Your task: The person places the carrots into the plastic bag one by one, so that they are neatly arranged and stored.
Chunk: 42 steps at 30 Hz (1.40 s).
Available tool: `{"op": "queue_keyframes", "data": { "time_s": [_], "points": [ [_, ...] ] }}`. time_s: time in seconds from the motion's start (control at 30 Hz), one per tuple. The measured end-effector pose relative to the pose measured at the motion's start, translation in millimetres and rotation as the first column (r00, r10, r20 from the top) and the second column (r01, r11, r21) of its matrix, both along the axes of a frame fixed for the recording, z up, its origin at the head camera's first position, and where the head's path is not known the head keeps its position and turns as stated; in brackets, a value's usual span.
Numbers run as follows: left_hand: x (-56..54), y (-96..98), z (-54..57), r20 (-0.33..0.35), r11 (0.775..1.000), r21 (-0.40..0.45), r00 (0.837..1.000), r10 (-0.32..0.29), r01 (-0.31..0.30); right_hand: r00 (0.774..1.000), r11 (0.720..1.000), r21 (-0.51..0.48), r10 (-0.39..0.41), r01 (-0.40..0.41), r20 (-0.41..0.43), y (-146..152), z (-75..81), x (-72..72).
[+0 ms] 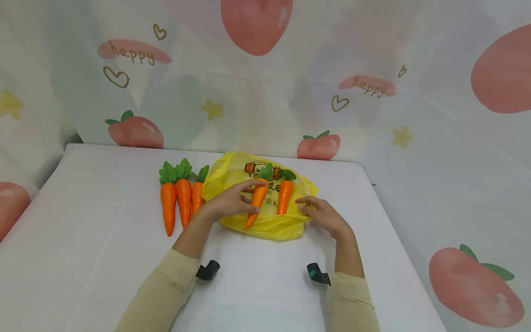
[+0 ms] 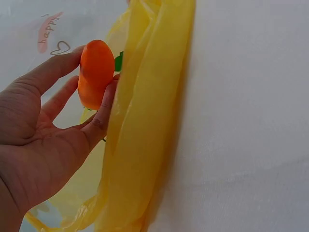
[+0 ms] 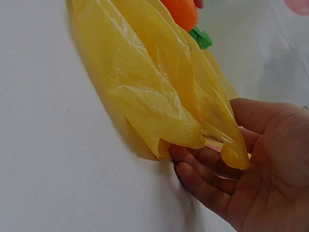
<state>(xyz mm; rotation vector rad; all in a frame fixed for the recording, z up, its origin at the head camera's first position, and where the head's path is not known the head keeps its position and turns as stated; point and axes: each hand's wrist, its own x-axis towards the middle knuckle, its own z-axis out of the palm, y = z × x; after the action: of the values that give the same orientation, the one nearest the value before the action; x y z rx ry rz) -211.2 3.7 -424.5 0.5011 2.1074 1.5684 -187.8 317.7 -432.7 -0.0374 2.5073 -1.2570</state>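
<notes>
Our head-worn cam looks forward and down from above, far enough back that we get the left hand (image 1: 230, 201), the right hand (image 1: 325, 215), the white table (image 1: 103, 267) and the printed backdrop (image 1: 265, 87) in one wide shot. Our wrist cams sit close in, each facing its own hand and rolled sideways: the left one puts the table at frame right, the right one at frame left. All three share the yellow bag (image 2: 145, 125); head and left wrist both catch the held carrot (image 2: 96, 72).
</notes>
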Motion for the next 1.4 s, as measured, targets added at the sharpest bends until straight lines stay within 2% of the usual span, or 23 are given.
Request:
{"op": "queue_keyframes", "data": {
  "time_s": [0.37,0.63,0.77,1.03,1.27,1.4],
  "points": [
    [-12.6,14.3,-11.3,-0.007,1.0,-0.006,1.0,-0.024,0.024,1.0,1.0,0.01,0.013,-0.013,-0.015,0,-1.8,-0.2],
    [-15.7,24.7,-18.2,0.017,0.999,0.026,0.999,0.036,-0.037,1.0,1.0,0.009,0.015,-0.015,-0.019,-1,-0.4,-0.2],
    [-18.1,29.8,-22.0,0.014,0.999,0.006,0.999,0.049,-0.049,1.0,1.0,0.008,0.004,-0.004,-0.01,0,-1.0,0.5],
    [-22.5,39.1,-21.9,0.013,0.998,-0.01,0.998,0.059,-0.059,1.0,1.0,0.006,0.009,-0.009,-0.016,1,-1.0,0.6],
    [-25.9,48.3,-22.2,0.017,0.997,0.022,0.997,0.075,-0.076,1.0,1.0,-0.005,0.003,-0.003,-0.014,2,-0.5,0.6],
    [-25.5,52.8,-22.4,-0.007,0.996,-0.001,0.996,0.085,-0.085,1.0,1.0,-0.005,0.002,-0.002,-0.013,3,-0.3,0.7]
  ]
}}
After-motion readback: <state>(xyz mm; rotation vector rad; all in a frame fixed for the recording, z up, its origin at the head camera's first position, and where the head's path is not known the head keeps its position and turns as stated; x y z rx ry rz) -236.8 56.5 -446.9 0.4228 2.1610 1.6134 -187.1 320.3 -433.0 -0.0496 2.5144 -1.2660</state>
